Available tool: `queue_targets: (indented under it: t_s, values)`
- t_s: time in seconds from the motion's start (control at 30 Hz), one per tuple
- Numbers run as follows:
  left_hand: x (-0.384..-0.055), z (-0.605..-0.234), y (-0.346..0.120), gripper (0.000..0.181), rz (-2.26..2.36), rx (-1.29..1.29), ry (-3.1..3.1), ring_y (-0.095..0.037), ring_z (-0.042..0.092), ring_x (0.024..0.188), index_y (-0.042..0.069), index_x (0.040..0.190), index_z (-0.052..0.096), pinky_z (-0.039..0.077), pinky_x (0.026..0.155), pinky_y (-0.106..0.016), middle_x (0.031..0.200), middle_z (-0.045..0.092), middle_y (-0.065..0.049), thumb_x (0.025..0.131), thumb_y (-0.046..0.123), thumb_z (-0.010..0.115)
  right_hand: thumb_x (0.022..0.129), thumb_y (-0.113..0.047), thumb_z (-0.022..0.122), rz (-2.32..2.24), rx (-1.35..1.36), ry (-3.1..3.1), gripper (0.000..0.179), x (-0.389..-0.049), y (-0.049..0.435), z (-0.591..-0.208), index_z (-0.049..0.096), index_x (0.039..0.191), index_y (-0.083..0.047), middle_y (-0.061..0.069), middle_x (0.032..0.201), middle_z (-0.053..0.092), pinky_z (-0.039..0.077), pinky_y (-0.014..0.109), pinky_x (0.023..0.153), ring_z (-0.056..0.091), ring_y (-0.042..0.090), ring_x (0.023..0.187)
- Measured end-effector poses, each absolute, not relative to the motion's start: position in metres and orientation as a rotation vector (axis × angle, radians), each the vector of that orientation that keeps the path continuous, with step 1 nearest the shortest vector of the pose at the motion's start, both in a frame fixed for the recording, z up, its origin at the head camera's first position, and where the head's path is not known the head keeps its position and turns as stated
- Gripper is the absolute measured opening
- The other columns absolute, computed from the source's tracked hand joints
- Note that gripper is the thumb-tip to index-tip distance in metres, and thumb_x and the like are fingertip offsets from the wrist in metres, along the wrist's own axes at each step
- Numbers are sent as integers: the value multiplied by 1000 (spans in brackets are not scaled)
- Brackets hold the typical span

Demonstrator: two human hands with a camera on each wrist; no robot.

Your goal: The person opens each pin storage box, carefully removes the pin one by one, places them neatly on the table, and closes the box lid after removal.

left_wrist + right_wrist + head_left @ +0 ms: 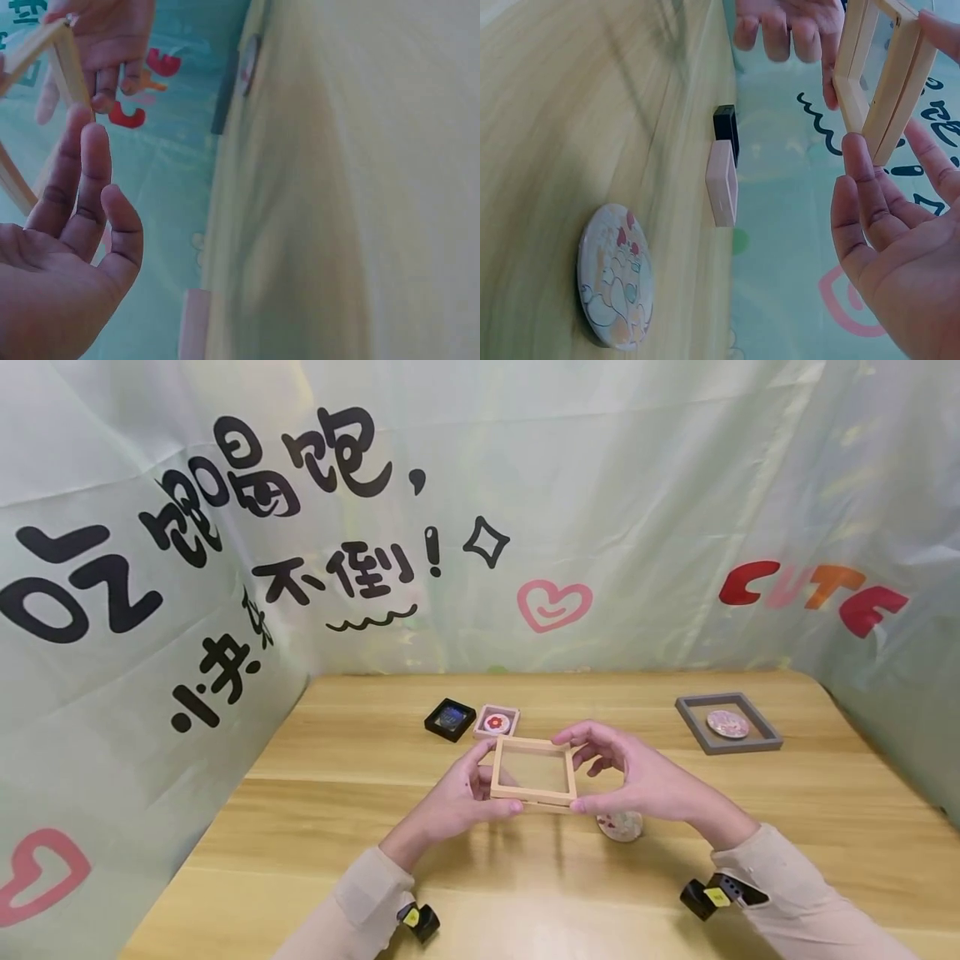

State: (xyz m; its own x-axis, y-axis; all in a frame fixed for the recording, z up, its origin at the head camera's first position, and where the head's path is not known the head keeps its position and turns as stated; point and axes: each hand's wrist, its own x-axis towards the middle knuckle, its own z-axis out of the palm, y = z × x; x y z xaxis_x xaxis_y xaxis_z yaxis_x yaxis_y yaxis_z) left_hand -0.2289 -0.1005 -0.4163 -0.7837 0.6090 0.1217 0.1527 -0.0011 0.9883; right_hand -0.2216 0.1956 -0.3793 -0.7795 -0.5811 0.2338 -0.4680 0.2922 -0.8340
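A square, light wooden display frame with a clear middle is held up above the table. My left hand pinches its left side, with the thumb at the lower front corner. On the other side my right hand grips the right edge between thumb and fingers. In the right wrist view the frame shows two layers with a thin seam between them. A round patterned badge lies on the table below the right hand; its red and white print shows in the right wrist view.
Behind the hands stand a small black frame with a dark blue piece and a pink frame with a red-flower badge. A larger grey frame holding a pinkish round badge lies at the back right. Printed curtains enclose the wooden table.
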Motion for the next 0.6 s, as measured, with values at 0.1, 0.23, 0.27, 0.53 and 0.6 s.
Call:
queue_targets:
  t_s: [0.1, 0.23, 0.27, 0.53, 0.6]
  values:
    - [-226, -410, -99, 91, 1836, 693, 1914, -15, 75, 78, 17, 163, 33, 62, 72, -25, 92, 79, -1, 90, 9, 86, 86, -18, 90, -1500, -989, 2457, 65, -221, 196, -379, 59, 143, -18, 6, 145, 62, 56, 33, 95, 64, 16, 116]
    - [-224, -404, -98, 102, 1847, 596, 1872, -16, 70, 69, 28, 167, 26, 57, 62, -24, 88, 78, -4, 88, 7, 87, 84, -20, 93, -1496, -984, 2489, 68, -221, 195, -378, 58, 143, -18, 5, 146, 61, 56, 34, 95, 64, 16, 116]
    - [-224, -404, -98, 104, 1848, 590, 1868, -16, 68, 68, 29, 168, 24, 55, 60, -23, 86, 78, -4, 89, 7, 87, 84, -20, 93, -1497, -984, 2495, 69, -221, 195, -378, 58, 143, -18, 6, 147, 61, 56, 34, 95, 64, 16, 116]
    - [-223, -405, -101, 92, 1818, 599, 1908, -15, 65, 70, 24, 172, 12, 57, 69, -25, 81, 74, -1, 103, 19, 73, 80, -21, 96, -1470, -973, 2550, 76, -218, 193, -376, 56, 145, -21, 8, 148, 60, 55, 33, 94, 63, 20, 118]
    - [-223, -405, -101, 89, 1817, 604, 1908, -15, 66, 71, 25, 172, 13, 58, 73, -26, 84, 75, -1, 104, 20, 71, 80, -21, 96, -1474, -966, 2560, 80, -217, 192, -376, 53, 148, -20, 9, 152, 58, 56, 32, 94, 63, 21, 120]
